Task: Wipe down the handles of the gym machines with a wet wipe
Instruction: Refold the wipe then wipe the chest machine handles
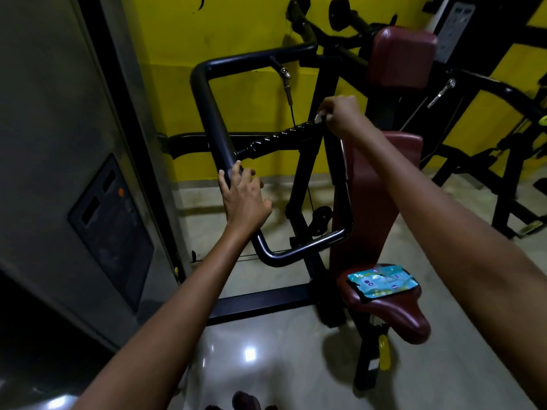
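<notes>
White and crumpled, the small wet wipe [319, 116] is pinched in the curled fingers of the right hand [340, 116] and pressed against the upper end of the ribbed black rubber handle grip [278, 136], which slants across the middle of the black tubular steel handle frame [207, 113]. The left hand [244, 199] rests on the thick left tube of that frame, just below where the ribbed grip joins it; its fingers are loosely spread over the tube with the thumb alongside, not clenched. A thin cable with a silver clip [286, 74] hangs from the frame's top bar. Behind the frame stands the maroon padded backrest [376, 184] of the machine, with a maroon headrest pad [399, 57] above. On the maroon seat [393, 318] below lies a light-blue wet-wipe packet [381, 281], flat. The wall [236, 25] behind is yellow, the floor [266, 365] glossy pale tile.
</notes>
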Available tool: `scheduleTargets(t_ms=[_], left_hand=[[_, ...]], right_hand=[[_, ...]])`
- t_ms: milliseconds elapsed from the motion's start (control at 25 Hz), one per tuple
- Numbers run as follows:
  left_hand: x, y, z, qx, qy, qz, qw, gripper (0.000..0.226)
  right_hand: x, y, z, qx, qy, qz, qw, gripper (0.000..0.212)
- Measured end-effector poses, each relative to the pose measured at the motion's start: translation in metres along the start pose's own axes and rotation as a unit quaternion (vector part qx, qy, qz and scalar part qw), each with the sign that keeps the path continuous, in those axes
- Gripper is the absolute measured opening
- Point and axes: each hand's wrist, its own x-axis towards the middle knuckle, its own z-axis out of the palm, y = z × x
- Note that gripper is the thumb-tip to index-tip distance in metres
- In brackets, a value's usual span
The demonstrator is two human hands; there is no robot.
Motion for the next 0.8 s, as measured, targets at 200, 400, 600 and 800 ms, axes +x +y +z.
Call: scheduleTargets(t_ms=[200,400,600,800], left_hand=[[0.001,-0.001,0.003,-0.012,0.011,-0.004,1.000,0.029],[0.001,0.000,0.003,-0.008,0.010,-0.002,1.000,0.029],[-0.001,-0.001,0.000,-0.014,0.006,-0.004,1.000,0.028],[0.000,0.000,-0.001,-0.023,0.005,-0.005,1.000,0.027]], right_hand=[[-0.007,0.016,-0.008,0.113,0.031,0.104,0.988,0.024],[-0.025,0.013,0.006,0.102,0.059,-0.076,0.990,0.030],[0.000,0.010,-0.007,0.234,-0.032,0.072,0.969,0.020],[-0.031,0.008,-0.003,0.415,-0.001,0.153,0.897,0.023]])
